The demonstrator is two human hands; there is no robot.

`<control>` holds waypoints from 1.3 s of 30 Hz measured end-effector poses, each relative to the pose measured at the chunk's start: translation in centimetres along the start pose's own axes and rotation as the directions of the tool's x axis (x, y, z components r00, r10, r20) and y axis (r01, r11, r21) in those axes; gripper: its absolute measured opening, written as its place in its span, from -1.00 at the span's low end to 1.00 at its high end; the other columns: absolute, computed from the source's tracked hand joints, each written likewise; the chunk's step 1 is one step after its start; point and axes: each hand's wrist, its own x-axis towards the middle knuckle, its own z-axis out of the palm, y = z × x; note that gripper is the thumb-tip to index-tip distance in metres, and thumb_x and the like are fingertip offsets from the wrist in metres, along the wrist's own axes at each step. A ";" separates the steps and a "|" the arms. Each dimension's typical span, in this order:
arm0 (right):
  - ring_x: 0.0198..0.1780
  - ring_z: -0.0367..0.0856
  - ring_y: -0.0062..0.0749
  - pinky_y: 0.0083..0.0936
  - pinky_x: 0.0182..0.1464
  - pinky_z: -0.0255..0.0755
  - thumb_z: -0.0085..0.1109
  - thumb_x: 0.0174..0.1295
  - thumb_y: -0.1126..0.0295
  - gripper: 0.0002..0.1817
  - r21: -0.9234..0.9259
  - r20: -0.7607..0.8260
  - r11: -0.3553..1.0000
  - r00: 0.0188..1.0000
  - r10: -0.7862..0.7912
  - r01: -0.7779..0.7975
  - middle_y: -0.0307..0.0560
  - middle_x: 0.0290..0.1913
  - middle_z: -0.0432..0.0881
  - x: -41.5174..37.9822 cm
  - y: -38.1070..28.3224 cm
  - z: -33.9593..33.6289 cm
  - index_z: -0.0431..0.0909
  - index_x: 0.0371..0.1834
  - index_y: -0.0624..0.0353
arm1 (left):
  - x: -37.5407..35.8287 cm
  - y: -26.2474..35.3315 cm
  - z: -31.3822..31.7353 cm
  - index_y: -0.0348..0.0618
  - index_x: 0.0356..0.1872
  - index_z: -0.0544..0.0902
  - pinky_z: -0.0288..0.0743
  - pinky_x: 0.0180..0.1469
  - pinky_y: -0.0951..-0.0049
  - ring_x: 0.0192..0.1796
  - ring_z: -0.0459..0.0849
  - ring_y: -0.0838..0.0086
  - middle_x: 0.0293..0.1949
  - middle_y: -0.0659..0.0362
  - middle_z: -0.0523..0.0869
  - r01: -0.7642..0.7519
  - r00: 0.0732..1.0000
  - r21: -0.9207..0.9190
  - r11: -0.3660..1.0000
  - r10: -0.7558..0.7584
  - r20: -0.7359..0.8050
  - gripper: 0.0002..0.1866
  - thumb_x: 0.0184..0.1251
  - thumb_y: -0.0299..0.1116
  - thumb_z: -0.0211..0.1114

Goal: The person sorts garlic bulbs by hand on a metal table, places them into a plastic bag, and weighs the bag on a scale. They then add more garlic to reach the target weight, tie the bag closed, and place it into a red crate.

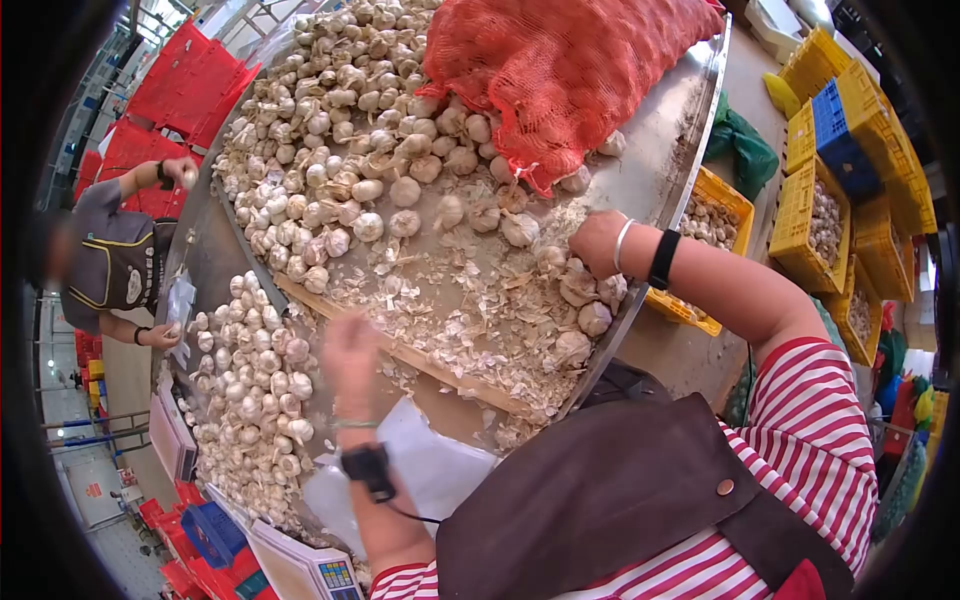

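Pale papery garlic bulbs under my right hand, fingers curled onto them; left hand blurred, grip unclear, over the steel table.

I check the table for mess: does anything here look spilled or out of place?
Yes. Loose papery garlic skins lie scattered over the metal table between the garlic bulbs, thickest near the right hand. The red mesh sack lies on its side with bulbs beside its mouth.

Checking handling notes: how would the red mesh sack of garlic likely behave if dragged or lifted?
The red mesh sack bulges full, so it is probably heavy. Its netting sags over the garlic bulbs, likely floppy. Loose bulbs at its open corner may roll out.
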 end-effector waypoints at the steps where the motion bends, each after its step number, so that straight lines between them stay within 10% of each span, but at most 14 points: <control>1: -0.15 0.69 -0.04 -0.23 -0.09 0.56 0.32 -0.14 0.26 -0.75 0.002 0.051 1.000 0.999 0.018 -0.018 0.06 -0.32 0.72 0.2 0.1 -0.5 0.72 -0.39 0.13 | -1.4 3.8 3.3 -0.19 -0.02 0.62 0.47 0.05 0.44 -0.05 0.61 0.43 -0.08 0.12 0.67 0.096 0.947 -0.068 0.993 -0.070 0.313 -0.71 0.27 -0.34 0.33; 3: -0.18 0.69 -0.03 -0.23 -0.12 0.55 0.36 -0.20 0.20 -0.66 0.006 0.057 0.999 0.997 0.047 -0.047 0.05 -0.32 0.71 -0.1 1.0 -1.4 0.71 -0.33 0.13 | -3.9 4.0 10.9 -0.19 -0.03 0.62 0.49 0.07 0.30 -0.02 0.64 0.21 -0.09 0.01 0.67 -0.430 0.774 0.001 0.903 0.368 0.515 -0.65 0.15 -0.34 0.36; 7: -0.18 0.67 -0.10 -0.28 -0.16 0.52 0.38 -0.16 0.17 -0.58 0.370 -0.035 0.924 0.992 0.124 -0.102 0.02 -0.29 0.70 -2.8 4.9 -2.8 0.66 -0.24 0.20 | -7.2 5.3 17.9 -0.09 0.01 0.54 0.47 0.02 0.18 -0.04 0.56 0.05 -0.20 -0.01 0.56 -0.542 0.541 -0.001 0.840 0.350 0.765 -0.53 -0.02 -0.34 0.40; 11: -0.09 0.65 -0.32 -0.37 -0.04 0.57 0.31 0.03 0.18 -0.38 0.892 -0.235 -0.373 0.967 0.100 0.256 -0.05 -0.08 0.60 -5.9 8.5 -1.8 0.41 0.14 0.26 | -6.7 4.5 17.4 -0.07 -0.01 0.51 0.56 -0.07 0.21 -0.15 0.62 0.11 -0.21 0.02 0.57 -0.539 0.605 -0.058 0.840 0.434 0.668 -0.59 0.04 -0.47 0.29; 13: -0.05 0.63 -0.29 -0.29 0.03 0.56 0.27 0.11 0.13 -0.33 0.667 -0.376 -0.642 0.915 0.148 0.378 0.01 -0.02 0.57 -6.3 9.2 -1.0 0.31 0.25 0.20 | -5.6 2.9 16.4 -0.09 -0.02 0.51 0.65 -0.07 0.29 -0.15 0.67 0.26 -0.12 0.06 0.62 0.179 0.791 -0.451 0.874 0.144 0.595 -0.68 0.16 -0.49 0.23; 16: -0.07 0.63 -0.28 -0.31 -0.02 0.56 0.25 0.15 0.08 -0.39 0.586 -0.322 -0.709 0.916 0.241 0.392 0.05 -0.01 0.57 -6.8 8.4 -3.1 0.40 0.19 0.21 | -1.5 2.7 13.2 -0.12 -0.05 0.51 0.63 -0.03 0.35 -0.07 0.67 0.36 -0.04 0.10 0.63 0.536 0.774 -0.674 0.509 0.023 0.633 -0.75 0.25 -0.44 0.25; 18: -0.06 0.64 -0.30 -0.34 -0.07 0.56 0.26 0.17 0.10 -0.50 0.816 -0.216 -0.523 0.969 0.118 0.246 0.07 0.00 0.60 -3.9 11.3 -1.5 0.53 0.07 0.22 | 1.1 2.9 12.4 -0.18 0.01 0.49 0.64 -0.07 0.44 -0.11 0.68 0.41 -0.08 0.08 0.63 0.603 0.788 -0.756 0.256 -0.040 0.615 -0.67 0.24 -0.40 0.30; 19: -0.07 0.65 -0.26 -0.33 -0.10 0.55 0.29 0.15 0.14 -0.61 0.999 0.041 -0.011 0.989 0.145 -0.040 0.05 -0.02 0.64 -2.5 11.6 -2.0 0.62 -0.08 0.18 | 2.3 3.3 12.9 -0.18 0.01 0.49 0.64 -0.07 0.44 -0.11 0.68 0.41 -0.08 0.08 0.63 0.602 0.787 -0.754 0.262 -0.039 0.616 -0.67 0.24 -0.40 0.30; 21: -0.06 0.68 -0.17 -0.31 -0.06 0.54 0.24 0.08 0.27 -0.68 0.464 -0.186 0.885 0.974 0.128 -0.028 -0.01 -0.14 0.69 -1.3 9.0 -1.7 0.65 -0.10 0.13 | 4.4 4.4 14.3 -0.13 0.04 0.51 0.63 -0.12 0.45 -0.13 0.70 0.44 -0.05 0.08 0.63 0.167 0.723 -0.167 0.972 -0.006 0.691 -0.68 0.27 -0.38 0.26; 24: -0.08 0.69 -0.06 -0.23 -0.06 0.56 0.16 0.00 0.33 -0.72 0.082 0.043 0.993 0.996 0.076 -0.079 0.03 -0.15 0.71 -0.1 5.9 -0.9 0.70 -0.19 0.05 | 3.2 8.7 17.5 0.01 0.07 0.58 0.62 -0.19 0.30 -0.19 0.73 0.20 0.11 0.05 0.62 -0.702 0.642 0.215 0.679 0.473 0.603 -0.59 0.13 -0.44 0.24; 27: -0.18 0.72 -0.05 -0.18 -0.16 0.58 0.18 0.02 0.29 -0.77 -0.049 0.010 0.996 0.997 0.079 -0.078 0.00 -0.26 0.73 0.4 5.3 1.4 0.71 -0.27 0.04 | 2.8 7.8 22.0 -0.12 -0.09 0.60 0.60 -0.31 0.20 -0.24 0.72 0.18 -0.07 -0.04 0.64 -0.830 0.443 0.200 0.520 0.399 0.803 -0.65 0.00 -0.50 0.23; 34: -0.23 0.65 0.07 -0.13 -0.19 0.53 0.24 -0.09 0.34 -0.73 0.066 -0.184 0.995 0.979 0.089 -0.078 0.09 -0.35 0.66 -0.9 7.2 1.6 0.55 -0.27 0.10 | 2.1 5.0 18.9 -0.17 -0.14 0.52 0.59 -0.26 0.13 -0.27 0.68 0.05 -0.22 -0.12 0.58 -0.471 0.799 0.241 0.848 0.295 0.524 -0.69 0.01 -0.50 0.20; 37: -0.24 0.58 0.15 -0.11 -0.22 0.47 0.38 -0.21 0.42 -0.64 0.294 -0.329 0.950 0.922 0.203 -0.104 0.14 -0.36 0.61 -1.9 6.2 -0.6 0.44 -0.32 0.14 | 0.9 3.5 16.4 -0.14 -0.10 0.48 0.58 -0.18 0.16 -0.27 0.68 0.10 -0.18 -0.06 0.59 -0.219 0.915 -0.086 0.972 0.235 0.327 -0.73 0.15 -0.42 0.20; 39: -0.25 0.57 0.11 -0.23 -0.22 0.46 0.44 -0.32 0.49 -0.54 0.483 -0.366 0.873 0.922 0.127 0.072 0.12 -0.38 0.56 -2.5 4.3 -2.9 0.44 -0.28 0.17 | 0.0 2.3 15.4 -0.14 -0.09 0.49 0.58 -0.12 0.32 -0.23 0.67 0.26 -0.21 0.09 0.60 0.351 0.780 -0.598 0.721 0.129 0.612 -0.75 0.30 -0.27 0.23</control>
